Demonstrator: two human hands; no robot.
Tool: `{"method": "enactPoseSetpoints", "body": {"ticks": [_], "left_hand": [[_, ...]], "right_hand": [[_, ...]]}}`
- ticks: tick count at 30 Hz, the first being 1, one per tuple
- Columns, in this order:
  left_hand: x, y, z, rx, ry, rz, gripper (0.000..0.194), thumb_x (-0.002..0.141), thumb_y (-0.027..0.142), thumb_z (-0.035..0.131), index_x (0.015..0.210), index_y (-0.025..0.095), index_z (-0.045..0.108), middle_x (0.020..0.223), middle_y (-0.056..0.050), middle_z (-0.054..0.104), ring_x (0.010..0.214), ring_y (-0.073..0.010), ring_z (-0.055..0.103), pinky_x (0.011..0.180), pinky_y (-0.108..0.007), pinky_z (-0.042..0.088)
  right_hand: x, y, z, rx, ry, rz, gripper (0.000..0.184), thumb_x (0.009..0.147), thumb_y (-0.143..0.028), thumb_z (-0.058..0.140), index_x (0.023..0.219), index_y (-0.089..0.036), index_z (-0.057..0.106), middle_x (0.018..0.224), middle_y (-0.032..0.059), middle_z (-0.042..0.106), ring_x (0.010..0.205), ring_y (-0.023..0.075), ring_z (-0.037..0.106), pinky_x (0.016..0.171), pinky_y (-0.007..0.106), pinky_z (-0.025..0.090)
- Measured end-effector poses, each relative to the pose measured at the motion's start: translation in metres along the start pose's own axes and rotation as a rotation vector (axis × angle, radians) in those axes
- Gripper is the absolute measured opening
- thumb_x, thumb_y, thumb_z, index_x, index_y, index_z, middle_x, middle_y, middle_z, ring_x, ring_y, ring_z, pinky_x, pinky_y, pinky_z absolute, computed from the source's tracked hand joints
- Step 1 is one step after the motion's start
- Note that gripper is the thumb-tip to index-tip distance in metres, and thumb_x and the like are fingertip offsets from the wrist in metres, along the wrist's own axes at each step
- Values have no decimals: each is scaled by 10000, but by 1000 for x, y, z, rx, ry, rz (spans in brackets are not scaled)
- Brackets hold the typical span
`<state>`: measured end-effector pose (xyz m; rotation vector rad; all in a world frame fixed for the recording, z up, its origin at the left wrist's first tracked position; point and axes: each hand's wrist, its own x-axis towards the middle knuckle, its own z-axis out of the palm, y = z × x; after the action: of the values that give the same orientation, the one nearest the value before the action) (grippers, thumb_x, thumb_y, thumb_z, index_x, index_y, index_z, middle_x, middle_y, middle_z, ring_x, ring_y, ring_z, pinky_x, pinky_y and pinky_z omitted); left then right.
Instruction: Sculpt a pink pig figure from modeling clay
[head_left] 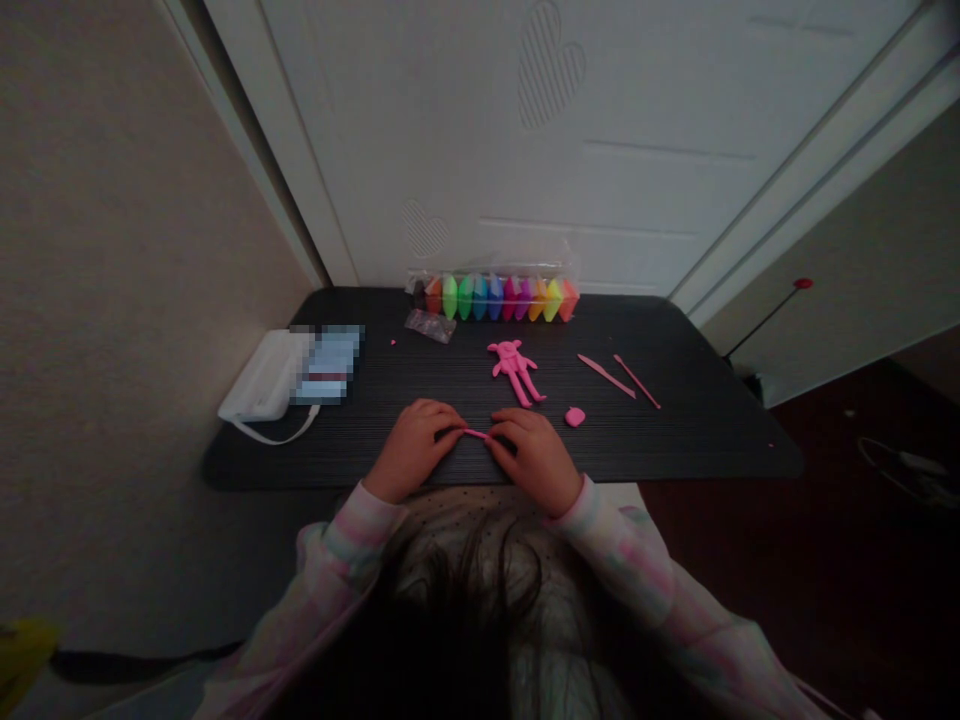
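Between my two hands stretches a thin pink clay strip [475, 433], low over the front of the dark table. My left hand [420, 440] pinches its left end, and my right hand [534, 452] pinches the other end. Just beyond them lies a flat pink clay figure [514, 371] with ears, arms and two long legs. A small pink clay lump [574, 416] sits to the right of my right hand. Farther right are two slim pink modelling tools, a knife-shaped one [606, 375] and a thinner stick [637, 381].
Clear packaging holds a row of coloured clay blocks [495, 298] at the table's [712, 430] back edge. A crumpled plastic wrapper [430, 325] lies before it. At left are a white power bank [262, 375], its cable [289, 438] and a blurred-out device [330, 365]. A white door [450, 120] rises behind.
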<state>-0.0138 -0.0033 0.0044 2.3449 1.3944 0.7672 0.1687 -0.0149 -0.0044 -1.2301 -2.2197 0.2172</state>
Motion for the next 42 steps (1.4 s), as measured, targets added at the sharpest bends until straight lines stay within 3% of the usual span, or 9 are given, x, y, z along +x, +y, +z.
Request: {"method": "enactPoseSetpoints", "body": {"ticks": [10,14,22,26,29,33,42], "left_hand": [[0,-1,1,1,-15,-5,135,758,231,510,800,189,631,857,-25,641,871,-179,524,810,-346,391],[-1,1,0,-8,-5,-17,157,746,221,512,848,189,628,886,-34,638,892,-183,526,824,-354,396],[-3,-1,-2,-133,146,-154,224,777,159,400,892,169,592,905,-47,624,883,-157,552,810,-313,427],[-3,0,-4,-169,208,-233,203,777,195,411,846,165,599,867,-46,627,831,-157,566,766,-296,438],[-3,1,-6,-185,254,-275,192,774,217,421,826,173,601,853,-35,627,803,-153,569,742,-281,441],[-4,0,-5,-206,274,-309,187,775,232,432,816,169,603,848,-34,625,784,-148,570,726,-269,439],[-5,-1,-4,-240,306,-323,181,775,226,439,802,159,605,837,-37,625,785,-148,568,726,-267,434]], "right_hand": [[-5,6,-5,-19,-5,-1,138,779,-235,520,810,-168,636,954,67,630,920,186,544,827,347,417],[-5,4,-9,-11,-26,-14,227,788,-291,504,936,-157,614,993,78,618,940,189,534,848,355,414],[11,1,-11,-86,-282,-273,453,834,-378,400,1210,-128,433,1263,102,451,1180,233,361,969,406,311],[21,0,-8,-49,-298,-324,446,857,-318,362,1243,-95,370,1270,115,437,1185,201,359,981,368,307],[27,0,-10,-38,-234,-227,326,865,-259,346,1123,-120,489,1087,105,556,1017,167,490,878,311,391],[32,-1,-13,-150,-269,-128,255,807,-366,460,807,-150,597,798,59,582,762,156,541,703,277,415],[32,-12,-5,-176,-295,-114,220,796,-369,475,703,-181,546,709,8,567,653,121,524,586,234,343]]}}
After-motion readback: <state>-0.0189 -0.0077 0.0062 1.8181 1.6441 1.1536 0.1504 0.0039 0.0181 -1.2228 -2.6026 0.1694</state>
